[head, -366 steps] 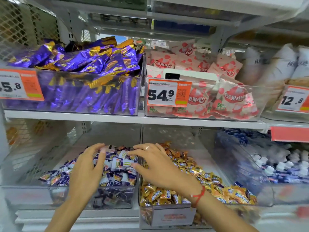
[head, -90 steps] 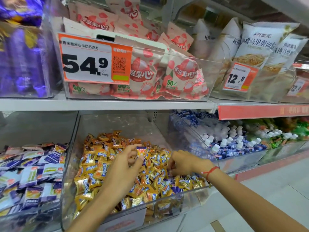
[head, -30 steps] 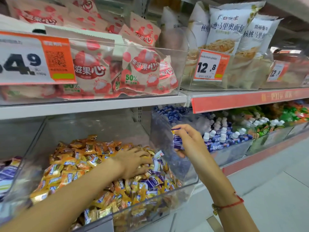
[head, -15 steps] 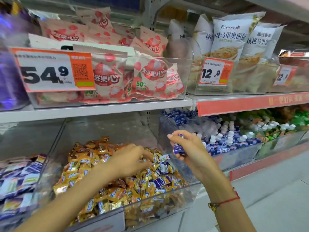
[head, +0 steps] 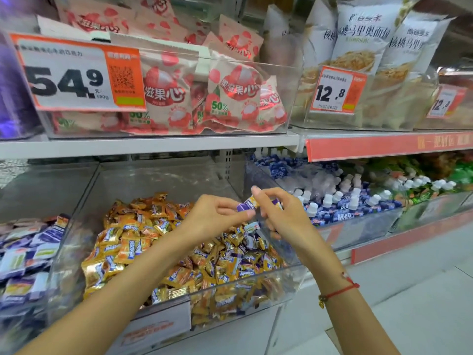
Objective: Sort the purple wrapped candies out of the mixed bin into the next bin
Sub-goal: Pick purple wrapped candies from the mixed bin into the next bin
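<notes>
The clear mixed bin (head: 163,180) on the lower shelf holds mostly orange wrapped candies (head: 133,242), with purple ones scattered at its right side (head: 249,243). My left hand (head: 215,219) and my right hand (head: 284,216) meet above that right side. Between their fingertips is a purple wrapped candy (head: 245,204); both hands pinch it. More purple wrappers show inside my right hand (head: 277,203). The bin of purple candies (head: 30,252) stands to the left of the mixed bin.
To the right is a bin of small white-capped blue bottles (head: 343,201). The upper shelf (head: 153,144) carries a bin of pink bags with a 54.9 price tag (head: 76,75) and white bags tagged 12.8 (head: 335,90). Grey floor lies at the lower right.
My left hand has lifted off the candy pile and come up to my right hand. The two now pinch a purple candy between them. The camera has shifted slightly.
</notes>
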`<state>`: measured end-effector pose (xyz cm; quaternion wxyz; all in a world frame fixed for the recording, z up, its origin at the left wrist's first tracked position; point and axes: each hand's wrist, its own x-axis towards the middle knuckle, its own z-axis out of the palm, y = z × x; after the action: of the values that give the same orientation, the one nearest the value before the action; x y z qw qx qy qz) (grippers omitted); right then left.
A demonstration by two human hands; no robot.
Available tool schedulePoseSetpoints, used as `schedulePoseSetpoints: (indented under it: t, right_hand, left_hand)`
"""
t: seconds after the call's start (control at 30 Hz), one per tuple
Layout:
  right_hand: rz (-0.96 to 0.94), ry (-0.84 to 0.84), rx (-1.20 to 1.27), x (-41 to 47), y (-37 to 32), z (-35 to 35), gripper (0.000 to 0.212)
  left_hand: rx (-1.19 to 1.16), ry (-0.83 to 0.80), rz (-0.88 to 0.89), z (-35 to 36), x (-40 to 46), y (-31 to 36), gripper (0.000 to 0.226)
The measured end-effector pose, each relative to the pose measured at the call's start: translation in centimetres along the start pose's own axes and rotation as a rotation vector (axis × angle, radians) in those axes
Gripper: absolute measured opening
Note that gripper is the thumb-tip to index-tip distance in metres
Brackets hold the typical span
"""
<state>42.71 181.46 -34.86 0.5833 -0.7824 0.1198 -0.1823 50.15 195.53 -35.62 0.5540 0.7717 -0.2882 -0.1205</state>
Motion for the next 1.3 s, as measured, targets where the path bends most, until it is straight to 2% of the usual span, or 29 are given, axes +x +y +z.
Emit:
schedulePoseSetpoints:
  t: [0.07, 0.13, 0.2, 0.27, 0.3, 0.37, 0.4, 0.43, 0.53, 0.6, 0.7, 0.8, 0.9, 0.97, 1.03, 1.1, 1.17, 1.23, 1.3]
  right_hand:
    - [0.040, 0.063, 0.031, 0.2, 0.2, 0.1, 0.044]
    - [0.028, 0.047, 0.049, 0.2, 0.2, 0.1, 0.037]
    - [-0.036, 0.019, 0.055, 0.2, 0.0, 0.2, 0.036]
    - [-0.028, 0.059, 0.092, 0.2, -0.2, 0.1, 0.034]
    - [0.001, 0.066, 0.139, 0.3, -0.3, 0.0, 0.031]
    - [0.069, 0.041, 0.231, 0.4, -0.4, -0.2, 0.028]
    - [0.093, 0.013, 0.239, 0.3, -0.5, -0.2, 0.028]
    - [0.103, -0.016, 0.220, 0.4, -0.4, -0.1, 0.030]
    - [0.057, -0.075, 0.151, 0.2, -0.4, 0.5, 0.027]
    - [0.014, -0.065, 0.142, 0.2, -0.4, 0.8, 0.024]
    - [-0.002, -0.041, 0.075, 0.3, -0.4, 0.8, 0.043]
    - [0.064, -0.058, 0.094, 0.3, -0.3, 0.7, 0.050]
    - [0.140, -0.099, 0.139, 0.5, 0.2, 0.6, 0.047]
    - [0.134, -0.136, 0.071, 0.7, 0.6, 0.7, 0.044]
    - [0.084, -0.162, 0.002, 0.8, 0.8, 0.9, 0.036]
    - [0.004, -0.146, -0.003, 0.9, 0.9, 1.1, 0.026]
    - [-0.086, -0.115, 0.031, 0.9, 0.9, 1.4, 0.022]
    - [-0.158, -0.111, 0.023, 0.8, 0.7, 1.4, 0.018]
    - [-0.192, -0.106, -0.029, 0.6, 0.5, 1.3, 0.025]
  left_hand:
    - [-0.118, 0.000, -0.041, 0.8, -0.6, 0.5, 0.018]
    - [-0.143, -0.041, -0.052, 1.1, -1.1, 1.0, 0.020]
    - [-0.072, -0.162, -0.069, -0.2, -1.1, 1.4, 0.022]
    - [0.067, -0.208, -0.089, -2.8, -0.6, 1.1, 0.025]
    - [0.141, -0.133, -0.092, -4.1, -0.1, 0.4, 0.024]
    - [0.302, 0.147, -0.118, -5.8, 0.8, -2.1, 0.017]
    - [0.397, 0.233, -0.140, -6.1, 1.1, -3.3, 0.017]
    - [0.506, 0.238, -0.160, -6.0, 1.3, -4.2, 0.022]
    - [0.865, 0.047, -0.168, -5.2, 2.4, -5.7, 0.043]
    - [1.053, 0.003, -0.138, -4.7, 3.2, -5.4, 0.046]
    - [1.196, 0.018, -0.107, -4.1, 4.4, -5.2, 0.044]
    - [1.104, 0.030, -0.103, -4.0, 4.9, -5.5, 0.035]
    - [1.004, 0.089, -0.054, -3.8, 4.5, -6.4, 0.015]
    - [0.930, 0.170, -0.002, -4.0, 4.0, -6.5, 0.011]
    - [0.745, 0.241, 0.050, -4.4, 3.3, -5.8, 0.008]
    - [0.416, 0.221, 0.069, -4.4, 2.2, -4.0, 0.019]
    - [0.108, 0.100, 0.063, -3.8, 0.9, -1.8, 0.029]
    - [-0.008, 0.031, 0.092, -2.9, 0.1, -0.1, 0.036]
    - [-0.057, 0.043, 0.124, -2.2, -0.1, 0.8, 0.038]
